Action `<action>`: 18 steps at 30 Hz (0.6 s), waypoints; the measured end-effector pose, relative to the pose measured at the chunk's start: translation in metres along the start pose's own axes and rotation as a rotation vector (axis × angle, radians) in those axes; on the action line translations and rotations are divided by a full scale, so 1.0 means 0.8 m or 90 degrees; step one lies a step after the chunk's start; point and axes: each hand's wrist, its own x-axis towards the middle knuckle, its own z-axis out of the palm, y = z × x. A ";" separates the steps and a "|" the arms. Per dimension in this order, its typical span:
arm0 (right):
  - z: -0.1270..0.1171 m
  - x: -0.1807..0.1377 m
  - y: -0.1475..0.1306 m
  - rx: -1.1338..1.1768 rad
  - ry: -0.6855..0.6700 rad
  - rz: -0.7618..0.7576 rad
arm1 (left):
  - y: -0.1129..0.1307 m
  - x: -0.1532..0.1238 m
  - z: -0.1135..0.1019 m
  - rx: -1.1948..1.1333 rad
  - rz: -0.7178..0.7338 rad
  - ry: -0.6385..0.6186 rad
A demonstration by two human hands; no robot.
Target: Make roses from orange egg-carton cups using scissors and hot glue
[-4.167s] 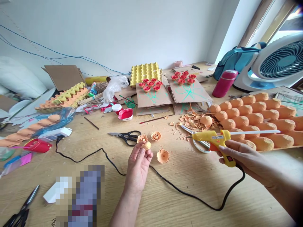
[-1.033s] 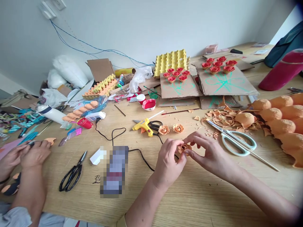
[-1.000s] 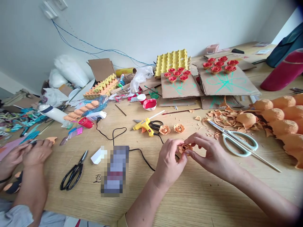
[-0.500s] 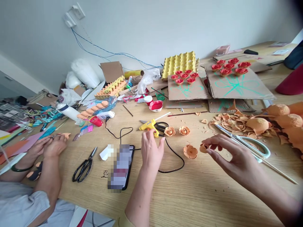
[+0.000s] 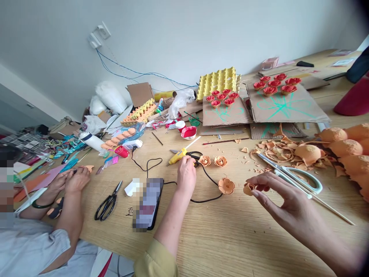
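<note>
My left hand [image 5: 186, 175] is closed around the handle of a yellow hot glue gun [image 5: 178, 156], which lies on the table with a white glue stick out of its back end. Between the thumb and fingertips of my right hand [image 5: 284, 200] is a small curled orange egg-carton flower piece [image 5: 248, 188]. Just left of it sits an open cup-shaped orange flower [image 5: 226, 186]. Two rolled orange carton roses [image 5: 220, 161] rest beside the glue gun. Black-handled scissors [image 5: 194, 155] lie partly hidden behind the gun.
White-handled scissors [image 5: 302, 179], carton scraps [image 5: 271, 152] and orange egg trays [image 5: 351, 148] are at right. Red flowers [image 5: 270, 90] stand on cardboard behind. A phone [image 5: 148, 204] and black scissors [image 5: 108, 204] lie left. A co-worker's hands [image 5: 76, 179] are at far left.
My left hand's fingers have closed around the glue gun's handle, where the thumb stood apart before. My right hand still holds the flower piece. The camera view has shifted slightly.
</note>
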 end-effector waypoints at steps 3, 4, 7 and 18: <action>0.000 0.000 -0.004 0.017 -0.003 -0.011 | 0.004 0.007 -0.004 0.053 0.004 -0.030; 0.000 0.000 -0.004 0.021 -0.004 -0.014 | 0.005 0.008 -0.005 0.071 0.002 -0.040; 0.000 -0.002 -0.005 0.026 -0.005 -0.021 | 0.006 0.011 -0.004 0.116 -0.006 -0.073; 0.002 -0.001 -0.005 0.024 -0.007 -0.015 | -0.007 0.038 0.006 0.160 0.045 -0.179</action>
